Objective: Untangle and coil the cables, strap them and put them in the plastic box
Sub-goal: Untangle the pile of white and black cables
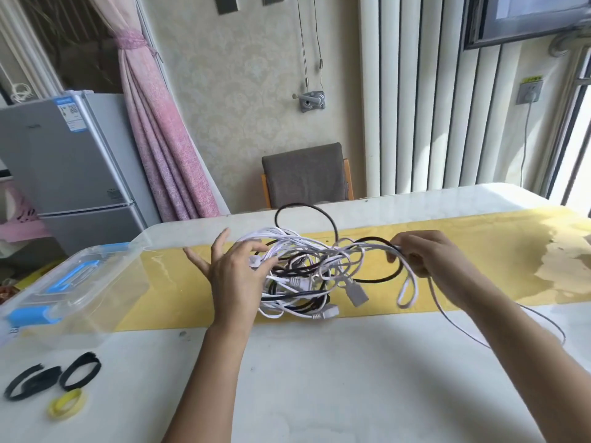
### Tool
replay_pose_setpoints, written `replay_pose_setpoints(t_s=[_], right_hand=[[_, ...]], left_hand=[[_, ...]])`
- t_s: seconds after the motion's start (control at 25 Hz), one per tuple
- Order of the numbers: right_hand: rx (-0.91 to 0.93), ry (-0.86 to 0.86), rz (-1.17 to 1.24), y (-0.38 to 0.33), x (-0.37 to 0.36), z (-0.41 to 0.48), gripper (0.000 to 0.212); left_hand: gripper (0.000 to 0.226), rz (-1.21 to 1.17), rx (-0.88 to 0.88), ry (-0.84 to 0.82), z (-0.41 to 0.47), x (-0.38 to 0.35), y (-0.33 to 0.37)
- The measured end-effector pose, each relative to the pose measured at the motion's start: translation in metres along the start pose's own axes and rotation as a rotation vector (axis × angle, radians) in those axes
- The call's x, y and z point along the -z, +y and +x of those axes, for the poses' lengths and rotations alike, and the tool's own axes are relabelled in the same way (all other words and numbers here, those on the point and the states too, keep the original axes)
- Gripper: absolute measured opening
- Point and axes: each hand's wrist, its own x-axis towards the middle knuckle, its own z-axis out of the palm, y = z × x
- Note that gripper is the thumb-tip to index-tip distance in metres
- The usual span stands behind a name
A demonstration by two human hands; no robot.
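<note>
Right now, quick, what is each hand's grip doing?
Left grip: open and spread, touching the tangled white and black cables.
Right grip: closed, pinching strands of that tangle.

One head-worn wide-angle camera, close above the table [319, 378], faces forward and down; cables [300, 263] sit near, mid-frame; wall [240, 91] fills the top.

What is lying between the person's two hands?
A tangle of white and black cables on the yellow mat, between the left hand and the right hand, which pinches a loop. The head view shows it.
</note>
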Motion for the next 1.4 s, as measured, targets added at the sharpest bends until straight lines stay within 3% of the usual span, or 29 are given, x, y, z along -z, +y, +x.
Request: replay_pose_setpoints(t_s=[0.12,0.2,0.36,0.52,0.76,0.92,0.96,1.04,1.16,1.24,1.4], right_hand=[[-0.036,-0.055,-0.132,0.012,0.013,0.002,0.021],[-0.01,-0.096,-0.221,0.019,0.012,0.002,0.014],[0.082,-0.141,-0.357,0.026,0.0,0.002,0.023],[0.08,-0.225,-0.343,0.021,-0.006,-0.003,0.007],[0.053,-0.316,-0.345,0.017,-0.009,-0.005,0.015],[0.132,-0.34,-0.428,0.025,-0.015,-0.005,0.013],[0.173,-0.353,-0.468,0.026,-0.016,-0.005,0.029],[0.208,-0.323,-0.532,0.025,-0.021,-0.006,0.044],[0.14,-0.246,-0.603,0.027,-0.03,-0.008,0.015],[0.072,-0.253,-0.612,0.029,-0.037,-0.009,0.011],[-0.075,-0.101,-0.282,0.025,-0.047,-0.013,0.021]], left_hand=[[0.018,-0.06,0.139,-0.162,0.001,0.004,-0.011],[0.025,-0.026,0.132,-0.202,0.001,0.005,-0.01],[0.033,-0.278,-0.172,-0.161,-0.015,0.005,0.035],[0.012,-0.373,-0.355,-0.392,-0.048,-0.011,0.069],[0.03,-0.341,-0.281,-0.416,-0.042,-0.024,0.05],[0.025,-0.369,-0.229,-0.443,-0.039,-0.029,0.039],[0.022,-0.382,-0.212,-0.441,-0.038,-0.03,0.037],[0.018,-0.381,-0.208,-0.436,-0.037,-0.031,0.036],[0.018,-0.37,-0.259,-0.45,-0.04,-0.035,0.039],[0.017,-0.373,-0.282,-0.437,-0.042,-0.039,0.038],[0.011,-0.511,-0.174,-0.463,-0.043,-0.035,0.04]])
